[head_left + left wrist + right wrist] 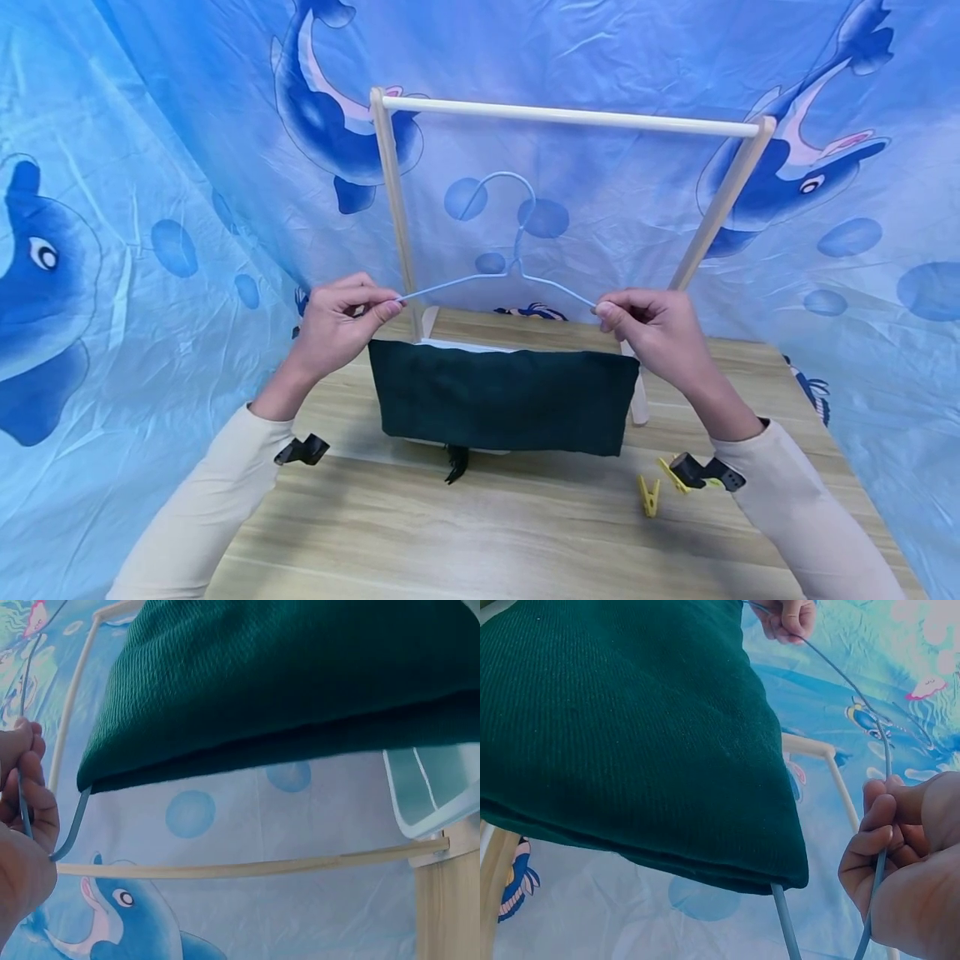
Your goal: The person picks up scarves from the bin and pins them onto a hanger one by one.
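Note:
A light blue wire clothes hanger (516,267) is held up above the table, its hook at the top. My left hand (333,329) pinches its left shoulder between thumb and fingers; my right hand (660,333) pinches the right shoulder the same way. Over the hanger's lower bar hangs a folded dark green cloth (506,400) with a ribbed knit look. In the left wrist view, the bar's end comes out beside the cloth's edge (262,682). The right wrist view shows the wire running through the curled fingers of the right hand (907,847).
A wooden rack with a white top rail (570,117) stands behind the hanger. Yellow clothespins (649,497) lie near my right wrist. A pale bin (442,802) is partly hidden behind the cloth. A dark tassel (456,462) shows below it. Dolphin-print sheeting (180,150) surrounds the wooden table (487,533).

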Tool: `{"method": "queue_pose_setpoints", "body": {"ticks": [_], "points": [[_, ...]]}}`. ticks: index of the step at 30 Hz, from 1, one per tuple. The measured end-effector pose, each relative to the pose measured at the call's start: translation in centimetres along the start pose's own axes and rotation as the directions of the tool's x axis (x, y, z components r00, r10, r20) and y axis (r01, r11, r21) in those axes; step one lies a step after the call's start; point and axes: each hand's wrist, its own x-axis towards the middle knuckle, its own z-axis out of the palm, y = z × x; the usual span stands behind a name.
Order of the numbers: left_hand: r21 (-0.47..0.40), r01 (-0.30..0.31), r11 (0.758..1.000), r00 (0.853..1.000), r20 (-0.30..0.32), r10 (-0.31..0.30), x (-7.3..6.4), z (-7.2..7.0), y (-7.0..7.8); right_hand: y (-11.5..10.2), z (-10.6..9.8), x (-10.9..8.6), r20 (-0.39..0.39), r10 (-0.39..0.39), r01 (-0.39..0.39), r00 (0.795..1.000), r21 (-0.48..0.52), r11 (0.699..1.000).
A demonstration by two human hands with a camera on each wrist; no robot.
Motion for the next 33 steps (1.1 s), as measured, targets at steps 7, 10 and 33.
{"method": "queue_pose_setpoints", "body": {"ticks": [7,10,33], "points": [[0.013,0.009,1.000,0.998,-0.055,-0.009,-0.2,0.2,0.1,0.1,-0.2,0.0,0.072,0.008,-0.009,0.997,0.014,1.000],[0.010,0.012,1.000,0.998,-0.057,-0.011,-0.3,0.2,0.3,-0.2,-0.5,-0.1,0.097,0.019,-0.020,0.995,0.006,1.000],[0.007,0.001,1.000,0.996,-0.087,0.000,0.1,0.0,0.5,3.4,-6.8,-4.6,0.007,0.051,-0.050,0.999,-0.114,0.992]]}}
